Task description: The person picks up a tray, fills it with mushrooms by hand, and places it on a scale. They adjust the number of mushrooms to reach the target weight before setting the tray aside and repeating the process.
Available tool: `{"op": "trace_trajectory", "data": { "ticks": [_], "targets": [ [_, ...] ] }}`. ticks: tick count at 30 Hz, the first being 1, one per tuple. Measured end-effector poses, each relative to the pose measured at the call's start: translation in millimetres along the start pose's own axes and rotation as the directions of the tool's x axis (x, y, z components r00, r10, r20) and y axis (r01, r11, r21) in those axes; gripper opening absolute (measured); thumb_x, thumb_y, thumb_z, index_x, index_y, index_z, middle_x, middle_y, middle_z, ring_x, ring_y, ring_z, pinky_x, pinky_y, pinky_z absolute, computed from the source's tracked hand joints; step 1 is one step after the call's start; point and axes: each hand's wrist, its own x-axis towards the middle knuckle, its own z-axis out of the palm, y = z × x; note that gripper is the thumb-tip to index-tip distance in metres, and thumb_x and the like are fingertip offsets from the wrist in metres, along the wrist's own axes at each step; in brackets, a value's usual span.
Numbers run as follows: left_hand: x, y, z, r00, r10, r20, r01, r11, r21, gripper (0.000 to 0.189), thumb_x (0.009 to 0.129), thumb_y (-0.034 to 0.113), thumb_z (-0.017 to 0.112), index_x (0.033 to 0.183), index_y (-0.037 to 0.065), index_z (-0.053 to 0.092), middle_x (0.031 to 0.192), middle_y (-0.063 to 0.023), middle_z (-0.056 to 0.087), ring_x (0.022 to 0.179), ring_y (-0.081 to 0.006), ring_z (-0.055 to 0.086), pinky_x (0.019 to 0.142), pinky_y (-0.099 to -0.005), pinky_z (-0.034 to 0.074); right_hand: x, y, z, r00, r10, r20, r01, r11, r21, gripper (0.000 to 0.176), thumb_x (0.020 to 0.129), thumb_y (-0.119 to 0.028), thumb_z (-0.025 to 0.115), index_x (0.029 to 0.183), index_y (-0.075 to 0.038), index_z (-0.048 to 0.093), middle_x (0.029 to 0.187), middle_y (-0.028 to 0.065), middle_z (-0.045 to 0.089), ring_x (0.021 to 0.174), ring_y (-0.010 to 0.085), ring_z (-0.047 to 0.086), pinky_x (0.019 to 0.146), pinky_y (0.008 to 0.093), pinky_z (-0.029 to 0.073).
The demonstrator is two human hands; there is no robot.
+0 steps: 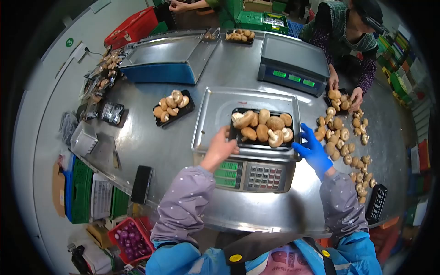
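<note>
A black tray of brown mushrooms point(262, 130) is on the metal pan point(220, 103) of a scale in front of me. At the tray's left end is my bare left hand point(222, 149), its fingers curled against the edge. My right hand point(314, 149), in a blue glove, holds the right end with thumb and fingers apart. Below the pan, the scale's green display point(228, 175) is lit beside its keypad point(264, 177). Loose mushrooms point(338, 135) lie to the right of my gloved hand.
Another mushroom tray point(172, 107) stands left of the scale, with a phone point(142, 184) and a knife point(115, 153) nearer me. A second scale point(293, 62) is farther back. At right, a co-worker's hands point(355, 98) work at a tray. A black empty tray point(376, 202) leans at the right edge.
</note>
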Motion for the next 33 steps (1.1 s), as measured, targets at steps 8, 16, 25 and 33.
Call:
{"op": "trace_trajectory", "data": {
  "ticks": [8, 16, 25, 33],
  "targets": [
    [47.8, 21.0, -11.1, 0.992, -0.125, -0.029, 0.101, 0.903, -0.417, 0.048, 0.079, -0.010, 0.034, 0.126, 0.002, 0.026, 0.108, -0.0190, 0.044, 0.085, -0.0264, 0.055, 0.066, -0.0334, 0.054, 50.9, -33.5, 15.5, 0.997, -0.072, 0.022, 0.064, 0.967, 0.248, 0.075, 0.080, -0.021, 0.064, 0.138, -0.016, 0.017, 0.119, 0.0159, 0.043, 0.089, 0.0155, 0.053, 0.066, 0.0265, 0.047],
    [128.0, 67.1, -112.1, 0.894, 0.007, -0.448, -0.277, 0.795, -0.540, 0.053, 0.074, -0.017, 0.028, 0.124, 0.001, 0.024, 0.109, -0.0236, 0.041, 0.086, -0.0315, 0.054, 0.068, -0.0409, 0.055, 39.6, -36.7, -0.2, 0.989, -0.148, 0.020, 0.135, 0.945, 0.297, 0.065, 0.082, -0.016, 0.059, 0.136, -0.015, 0.022, 0.117, 0.0100, 0.045, 0.087, 0.0136, 0.052, 0.069, 0.0258, 0.045],
    [188.1, 56.8, -210.4, 0.588, 0.772, -0.243, -0.313, 0.494, 0.811, 0.023, 0.087, 0.018, 0.050, 0.094, -0.003, 0.058, 0.076, -0.0216, 0.057, 0.067, -0.0300, 0.058, 0.064, -0.0366, 0.047, -60.6, 85.3, -81.8, 0.919, 0.236, -0.316, -0.179, 0.963, 0.201, 0.044, 0.084, -0.013, 0.056, 0.125, -0.008, 0.040, 0.091, 0.0025, 0.057, 0.075, 0.0105, 0.056, 0.060, 0.0226, 0.046],
    [177.6, 45.2, -188.6, 0.938, 0.145, -0.315, -0.251, 0.912, -0.326, 0.039, 0.090, -0.001, 0.036, 0.127, -0.007, 0.025, 0.123, -0.0272, 0.039, 0.117, -0.0323, 0.041, 0.098, -0.0341, 0.041, -210.5, 179.7, -98.6, 0.860, 0.486, -0.155, -0.485, 0.873, 0.051, 0.041, 0.082, -0.025, 0.060, 0.118, -0.007, 0.050, 0.094, 0.0102, 0.060, 0.082, 0.0157, 0.057, 0.073, 0.0283, 0.048]
  ]
}}
